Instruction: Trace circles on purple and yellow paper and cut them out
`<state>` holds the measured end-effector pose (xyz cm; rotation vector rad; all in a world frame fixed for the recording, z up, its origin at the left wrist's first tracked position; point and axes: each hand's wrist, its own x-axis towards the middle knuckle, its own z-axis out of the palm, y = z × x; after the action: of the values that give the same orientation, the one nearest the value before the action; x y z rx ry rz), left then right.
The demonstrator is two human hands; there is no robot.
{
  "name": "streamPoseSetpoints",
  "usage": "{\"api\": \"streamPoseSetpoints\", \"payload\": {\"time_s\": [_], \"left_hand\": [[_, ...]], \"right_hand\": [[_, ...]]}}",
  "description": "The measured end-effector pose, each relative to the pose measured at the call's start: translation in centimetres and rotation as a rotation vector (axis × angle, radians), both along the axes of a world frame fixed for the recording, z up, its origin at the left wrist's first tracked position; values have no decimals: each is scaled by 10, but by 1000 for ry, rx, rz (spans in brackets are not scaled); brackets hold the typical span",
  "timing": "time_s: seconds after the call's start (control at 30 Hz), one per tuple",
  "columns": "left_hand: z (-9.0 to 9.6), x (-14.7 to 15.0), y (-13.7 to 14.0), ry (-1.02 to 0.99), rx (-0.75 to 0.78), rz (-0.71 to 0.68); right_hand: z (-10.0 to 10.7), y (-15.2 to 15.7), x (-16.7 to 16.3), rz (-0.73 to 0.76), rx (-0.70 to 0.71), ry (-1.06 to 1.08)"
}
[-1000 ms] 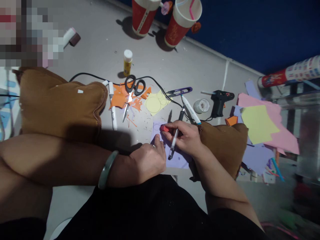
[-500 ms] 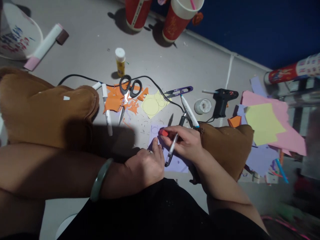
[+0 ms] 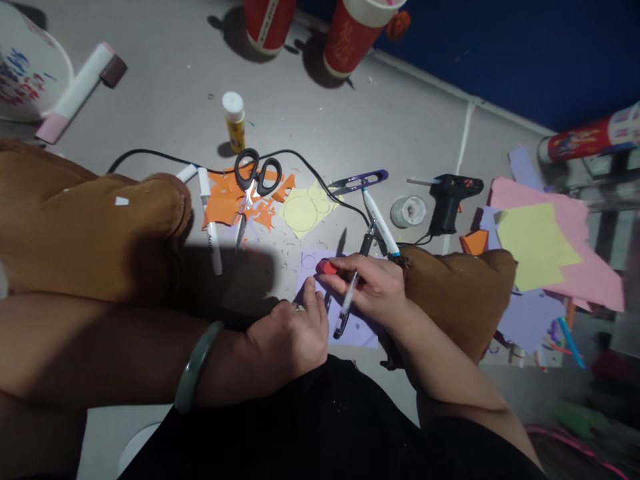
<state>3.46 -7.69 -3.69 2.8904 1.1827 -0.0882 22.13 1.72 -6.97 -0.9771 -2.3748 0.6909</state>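
- Toward the bench's left end, a white container [image 3: 27,70] with blue and red marks is seen, and just beside it a pink-ended marker [image 3: 73,97] is laid.
- Nearer the person, the left forearm is bordered by a brown cushion [image 3: 85,227].
- Now a slim white marker [image 3: 213,247]; its upper part is set against orange paper scraps [image 3: 220,200], on which black-handled scissors [image 3: 270,175] are rested. Behind them a glue stick [image 3: 235,127] is stood upright.
- By the bench's far edge, two red cups [image 3: 347,37] are placed, both cut off by the view.
- Close to the near edge, fingertips of the left hand [image 3: 295,337] are pressed to a lilac sheet [image 3: 364,333]; the thumb is hidden, so whether anything is pinched in that grip cannot be told.
- Beyond it, circles are drawn on a yellow paper [image 3: 300,215].
- And here, over the lilac sheet, beside a drawn circle, a small red piece [image 3: 327,267] is pinched in the grip of the right hand [image 3: 377,287]; a pen [image 3: 345,313] is held slantwise there too.
- Farther right, a jar [image 3: 407,212] and a black glue gun [image 3: 450,207] are passed.
- Finally, at the bench's right end, coloured papers [image 3: 540,240] are heaped beyond a second cushion [image 3: 460,293].
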Motion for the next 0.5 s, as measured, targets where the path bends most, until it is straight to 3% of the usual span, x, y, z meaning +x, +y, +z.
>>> {"api": "streamPoseSetpoints", "payload": {"time_s": [0.5], "left_hand": [[-11, 7, -10, -52, 77, 95]], "right_hand": [[-1, 0, -5, -19, 13, 27]]}}
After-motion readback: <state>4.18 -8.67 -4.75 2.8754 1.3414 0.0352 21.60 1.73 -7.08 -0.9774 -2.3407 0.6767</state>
